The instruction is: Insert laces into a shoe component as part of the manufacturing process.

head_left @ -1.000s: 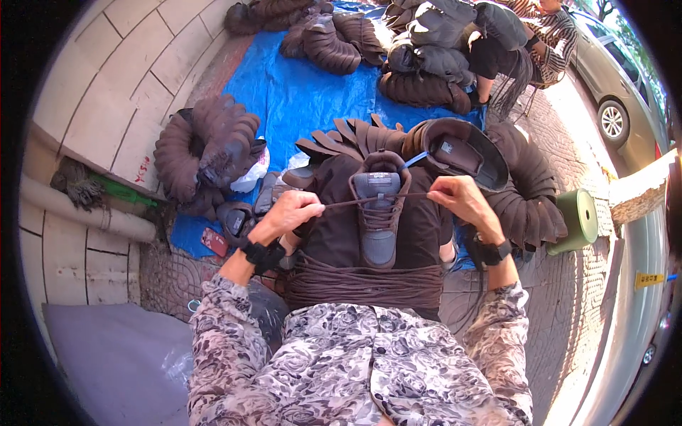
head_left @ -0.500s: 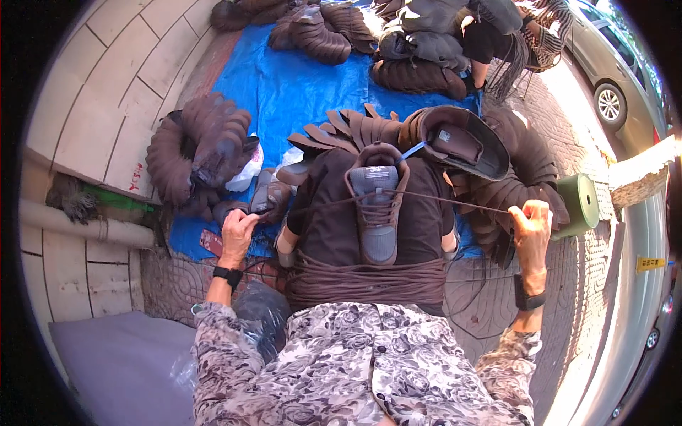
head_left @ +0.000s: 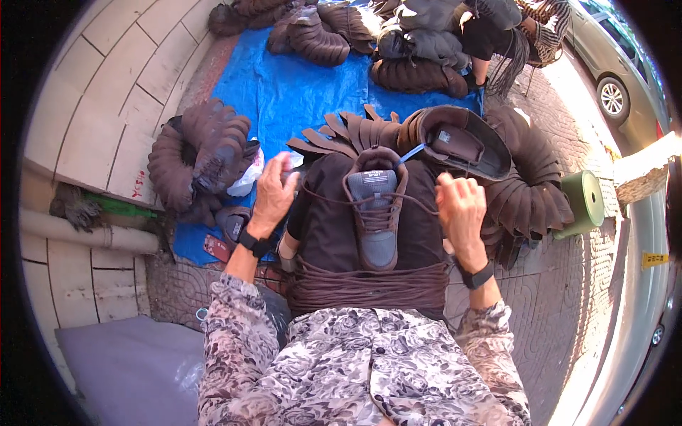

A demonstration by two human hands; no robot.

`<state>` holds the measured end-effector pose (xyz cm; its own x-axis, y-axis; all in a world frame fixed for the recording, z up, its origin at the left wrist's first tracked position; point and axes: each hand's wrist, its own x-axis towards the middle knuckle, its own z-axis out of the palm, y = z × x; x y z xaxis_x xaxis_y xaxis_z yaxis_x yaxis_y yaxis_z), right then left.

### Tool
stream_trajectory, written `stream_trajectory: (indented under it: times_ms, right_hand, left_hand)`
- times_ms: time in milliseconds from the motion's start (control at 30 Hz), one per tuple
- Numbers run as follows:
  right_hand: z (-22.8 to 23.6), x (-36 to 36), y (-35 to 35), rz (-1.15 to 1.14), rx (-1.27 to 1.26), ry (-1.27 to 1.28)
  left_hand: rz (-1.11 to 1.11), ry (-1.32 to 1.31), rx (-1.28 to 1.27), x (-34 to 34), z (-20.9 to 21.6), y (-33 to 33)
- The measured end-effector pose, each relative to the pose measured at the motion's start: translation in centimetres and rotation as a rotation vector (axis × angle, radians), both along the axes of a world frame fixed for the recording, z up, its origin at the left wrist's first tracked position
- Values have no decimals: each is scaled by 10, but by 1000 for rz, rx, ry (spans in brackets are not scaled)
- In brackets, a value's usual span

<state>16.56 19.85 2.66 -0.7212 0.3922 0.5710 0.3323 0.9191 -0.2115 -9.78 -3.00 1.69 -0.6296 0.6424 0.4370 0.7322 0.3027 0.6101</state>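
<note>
A grey and brown lace-up shoe stands upright on my dark-trousered lap, toe toward me. Its brown shoelace is threaded and lies slack, curving out to both sides. My left hand is raised left of the shoe, thumb and fingers apart. The left lace bends upward near its fingertips, with no clear grip visible. On the right, my right hand has its fingers curled, and the lace runs up to them. A bundle of brown laces lies across my lap. An upturned brown shoe with a blue strip sits just beyond.
Stacked brown shoe parts lie on the blue tarp, with more coils at right and far back. A green roll stands at right. Another person's arm shows at the far side. A parked car is beyond; grey sheet lies left.
Both hands have come inward and up toward the shoe from wide apart. The shoelace, stretched taut between them before, is now slack. The left fingers have spread from a pinch.
</note>
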Motion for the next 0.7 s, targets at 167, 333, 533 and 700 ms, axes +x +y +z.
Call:
stream_trajectory:
  times_ms: [167, 333, 533, 700]
  right_hand:
    - [2, -33, -36, 361, -49, 19]
    - [-3, -50, -29, 342, 143, -26]
    - [5, -57, -27, 348, 124, -226]
    - [-3, -53, -16, 352, -334, -206]
  left_hand:
    - [-322, -136, 36, 54, 16, 23]
    - [-212, -315, -326, 57, 20, 32]
    - [-269, -985, -571, 53, 32, 34]
    - [-405, -1265, -457, 47, 10, 30]
